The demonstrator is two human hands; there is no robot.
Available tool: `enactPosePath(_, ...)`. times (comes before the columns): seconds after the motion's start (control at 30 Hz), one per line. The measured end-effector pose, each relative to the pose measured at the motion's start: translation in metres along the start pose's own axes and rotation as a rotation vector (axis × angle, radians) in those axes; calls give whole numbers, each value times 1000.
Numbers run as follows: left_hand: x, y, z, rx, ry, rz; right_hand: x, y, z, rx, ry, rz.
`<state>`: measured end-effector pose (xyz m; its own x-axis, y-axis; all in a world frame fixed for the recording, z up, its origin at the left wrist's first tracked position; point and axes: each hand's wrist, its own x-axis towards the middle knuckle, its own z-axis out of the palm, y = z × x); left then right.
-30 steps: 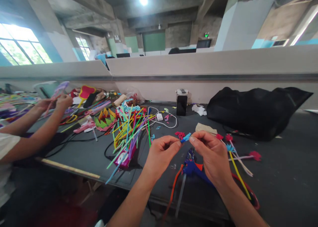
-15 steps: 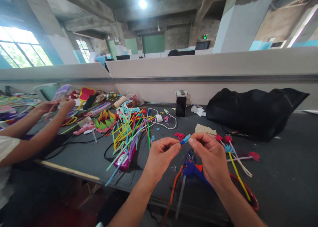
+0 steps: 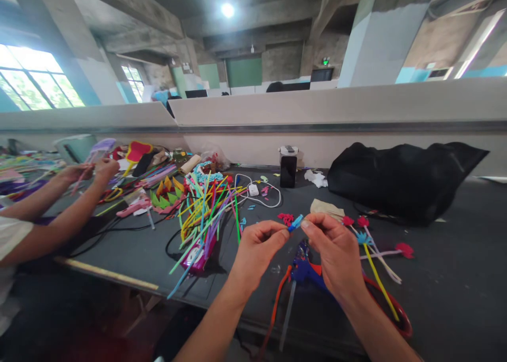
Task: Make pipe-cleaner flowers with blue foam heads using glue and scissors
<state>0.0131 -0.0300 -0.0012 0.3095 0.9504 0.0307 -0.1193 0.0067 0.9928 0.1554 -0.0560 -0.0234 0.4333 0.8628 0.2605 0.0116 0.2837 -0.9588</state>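
Note:
Both of my hands are raised over the dark table [image 3: 455, 277] and pinch one small blue foam piece [image 3: 295, 222] between their fingertips. My left hand [image 3: 255, 254] grips it from the left with thumb and forefinger; my right hand [image 3: 336, 251] grips it from the right. Directly beneath them lies a blue glue gun [image 3: 304, 269] with an orange trigger. Small red foam bits [image 3: 285, 217] sit just behind the blue piece. To the right of my right hand lie finished sticks with red and blue foam flowers [image 3: 366, 235].
A heap of coloured sticks [image 3: 206, 206] lies left of centre, by a white cable [image 3: 257, 190]. A black phone [image 3: 288, 171] stands at the back wall, a black bag [image 3: 400, 180] to the right. Another person's hands [image 3: 91, 169] hold a stick at far left.
My hands have stayed pinched on the blue piece and hardly shifted. The other person's hands at the left have moved slightly with their stick.

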Motion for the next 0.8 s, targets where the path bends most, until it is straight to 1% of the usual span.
enactPosePath(0.17,1,-2,0,-22,-18,-5,-1,0,0,-8,0,8)
enactPosePath(0.3,4,-5,-1,-91,-26,-32,0,0,-1,-37,12,-9)
enactPosePath(0.47,4,-8,-1,-167,-45,-50,3,2,-9,-69,19,-29)
enactPosePath(0.57,3,-9,0,-182,-37,-29,3,1,-14,-75,32,-34)
enactPosePath(0.63,2,-8,0,-204,-36,-9,4,-1,-17,-94,13,-37)
enactPosePath(0.73,1,-6,0,-263,-68,4,6,-3,-20,-215,-48,-75)
enactPosePath(0.8,1,-6,-1,-309,-84,-11,10,-2,-22,-355,-83,-141)
